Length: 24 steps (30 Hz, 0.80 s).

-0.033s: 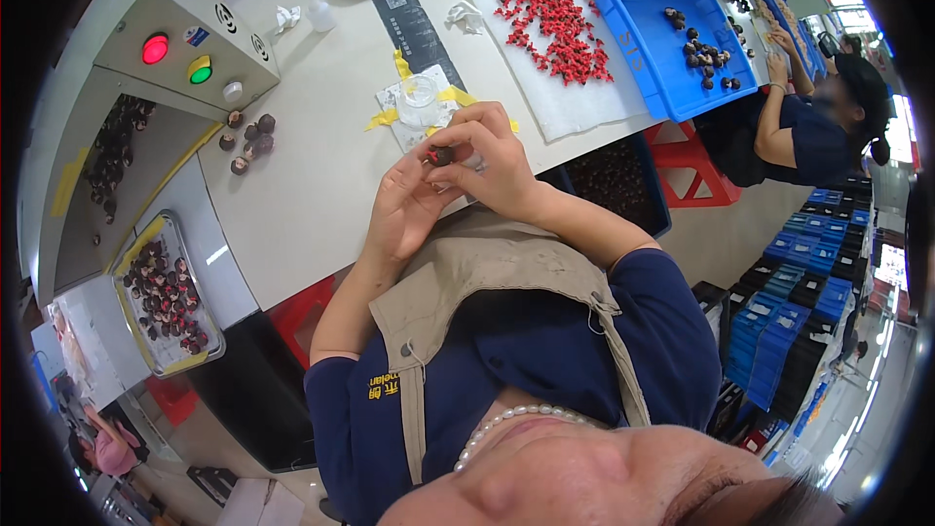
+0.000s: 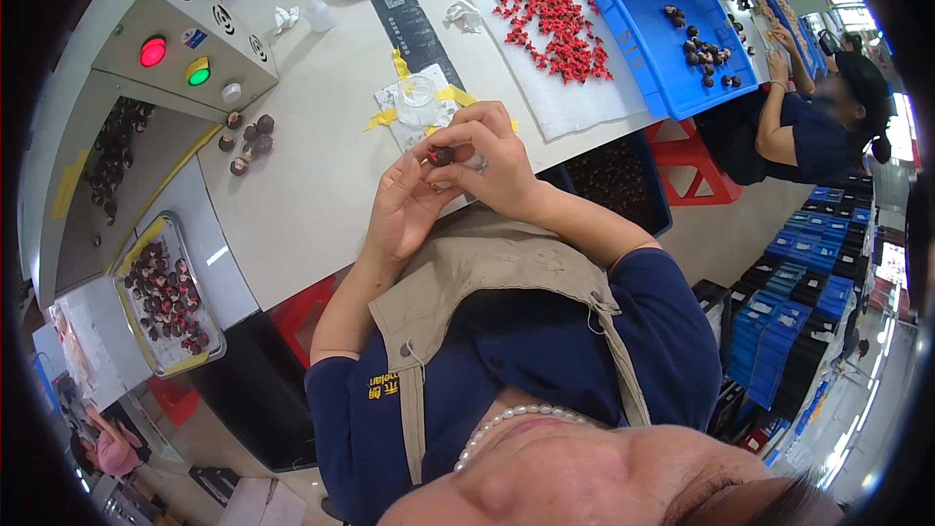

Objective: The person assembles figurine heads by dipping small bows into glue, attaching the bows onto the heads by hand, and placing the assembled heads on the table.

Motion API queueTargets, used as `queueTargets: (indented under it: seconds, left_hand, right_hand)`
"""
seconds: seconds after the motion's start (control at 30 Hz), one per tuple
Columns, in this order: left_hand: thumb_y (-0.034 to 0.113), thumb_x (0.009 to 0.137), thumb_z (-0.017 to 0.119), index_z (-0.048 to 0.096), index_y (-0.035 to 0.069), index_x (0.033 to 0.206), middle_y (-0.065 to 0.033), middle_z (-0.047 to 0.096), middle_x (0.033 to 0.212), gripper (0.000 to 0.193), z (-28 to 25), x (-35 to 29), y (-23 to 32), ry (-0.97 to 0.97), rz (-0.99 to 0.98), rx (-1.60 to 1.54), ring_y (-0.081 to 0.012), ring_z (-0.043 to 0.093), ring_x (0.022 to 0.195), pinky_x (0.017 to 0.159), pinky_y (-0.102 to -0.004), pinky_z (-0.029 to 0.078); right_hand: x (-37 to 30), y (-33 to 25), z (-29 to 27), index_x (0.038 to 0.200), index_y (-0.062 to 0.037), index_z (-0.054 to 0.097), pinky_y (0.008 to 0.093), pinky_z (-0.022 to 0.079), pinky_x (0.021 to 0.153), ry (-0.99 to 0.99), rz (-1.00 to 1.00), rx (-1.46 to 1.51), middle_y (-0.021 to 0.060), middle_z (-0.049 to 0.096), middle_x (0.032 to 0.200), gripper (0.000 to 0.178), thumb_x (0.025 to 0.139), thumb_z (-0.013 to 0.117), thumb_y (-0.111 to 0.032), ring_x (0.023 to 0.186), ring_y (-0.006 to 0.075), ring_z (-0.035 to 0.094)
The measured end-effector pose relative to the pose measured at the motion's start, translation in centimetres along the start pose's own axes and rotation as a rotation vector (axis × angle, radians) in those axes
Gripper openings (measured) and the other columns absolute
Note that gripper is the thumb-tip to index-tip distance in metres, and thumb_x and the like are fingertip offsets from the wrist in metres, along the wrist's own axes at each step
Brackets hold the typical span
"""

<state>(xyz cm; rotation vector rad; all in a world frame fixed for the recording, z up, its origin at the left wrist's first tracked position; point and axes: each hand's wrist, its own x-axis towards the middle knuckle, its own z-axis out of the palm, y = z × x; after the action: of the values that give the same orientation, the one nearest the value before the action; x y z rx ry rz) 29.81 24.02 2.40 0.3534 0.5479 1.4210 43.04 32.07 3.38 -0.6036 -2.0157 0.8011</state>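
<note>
Dark round nut [image 2: 441, 155] with a spot of red on it is held up between the person's hands, above the near edge of the white table [image 2: 292, 224]. The right hand [image 2: 499, 164] pinches it between thumb and curled fingers. The left hand [image 2: 401, 203] meets it from the other side, fingertips close against it; the fingers overlap, so I cannot tell whether they grip it too. Just beyond lies a clear round dish [image 2: 419, 90] on a pad held with yellow tape. Farther off, red pieces [image 2: 550, 24] are heaped on a white sheet [image 2: 584, 117], beside a blue tray [image 2: 672, 97] with dark nuts [image 2: 703, 54] in it. To the left, more loose nuts [image 2: 259, 144] sit near a machine [image 2: 146, 10] with red and green lights.
</note>
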Motion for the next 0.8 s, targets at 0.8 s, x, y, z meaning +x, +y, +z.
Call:
queueTargets:
  seconds: [0.8]
  left_hand:
    - [0.017, 0.090, 0.058, 0.059, -0.002, 0.114, -0.0123, 0.067, 0.100, 0.031, -12.8, -16.1, 16.2, 1.296, 0.884, 1.471, -0.0194, 0.063, 0.087, 0.082, -0.0312, 0.048]
  right_hand:
    - [2.9, 10.4, -9.0, 0.073, -0.0131, 0.068, 0.0381, 0.040, 0.075, 0.137, 0.062, -0.675, 0.0027, 0.063, 0.076, 0.004, 0.070, 0.070, -0.011, 0.083, 0.0224, 0.055]
